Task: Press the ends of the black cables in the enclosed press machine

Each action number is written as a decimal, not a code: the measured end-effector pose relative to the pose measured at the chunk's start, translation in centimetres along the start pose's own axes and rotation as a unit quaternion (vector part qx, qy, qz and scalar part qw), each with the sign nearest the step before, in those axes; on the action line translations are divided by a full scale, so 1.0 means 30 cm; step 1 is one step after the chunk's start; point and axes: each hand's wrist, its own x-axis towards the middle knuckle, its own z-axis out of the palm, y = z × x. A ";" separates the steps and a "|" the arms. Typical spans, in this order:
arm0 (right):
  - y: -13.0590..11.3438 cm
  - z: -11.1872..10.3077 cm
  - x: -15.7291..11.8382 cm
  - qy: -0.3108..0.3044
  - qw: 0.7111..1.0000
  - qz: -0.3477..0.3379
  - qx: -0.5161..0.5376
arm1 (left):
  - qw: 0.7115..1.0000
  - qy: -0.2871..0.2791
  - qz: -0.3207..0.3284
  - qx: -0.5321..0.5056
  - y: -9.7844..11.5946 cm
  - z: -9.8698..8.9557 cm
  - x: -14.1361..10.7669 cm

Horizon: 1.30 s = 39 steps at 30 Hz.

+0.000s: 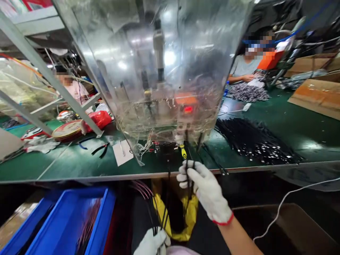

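— While the right hand [205, 189] is clamping a bundle of black cables [189, 177], what is the left hand [151, 242] doing?

— It is closing around black cables at the bottom edge of the view. They look like the lower run of the same bundle, but I cannot confirm that. Both hands are wearing white gloves, and the right glove is showing a red cuff.

— Where is the bundle sitting?

— It is hanging in front of the edge of the green work surface [66, 166], with its upper strands rising toward the base of a clear plastic guard [159, 71]. A yellow bag [190, 216] is hanging directly behind it.

— What is lying nearby?

— A blue plastic bin [66, 219] is sitting left of the hands, holding thin pink-and-dark wires. On the surface, a heap of black terminated cables [257, 141] is lying to the right, and red-handled pliers [100, 149] are lying to the left beside a white card [122, 152].

— Anyone else working?

— Yes. A co-worker in a grey shirt [245, 65] is sitting at the far side with both forearms over another cable pile [248, 92]. A second co-worker in a pink shirt [74, 90] is sitting beyond the frame on the left.
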 end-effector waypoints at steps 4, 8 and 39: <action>0.244 0.012 0.020 0.004 0.991 0.131 0.004 | 0.975 0.021 -0.027 -0.219 0.021 0.031 0.005; 0.315 0.009 0.055 0.019 0.988 0.152 0.035 | 0.957 -0.003 0.015 -0.291 0.099 0.075 0.001; 0.166 0.112 0.292 0.026 0.985 0.169 -0.024 | 0.885 0.070 0.012 -0.460 0.335 0.132 -0.061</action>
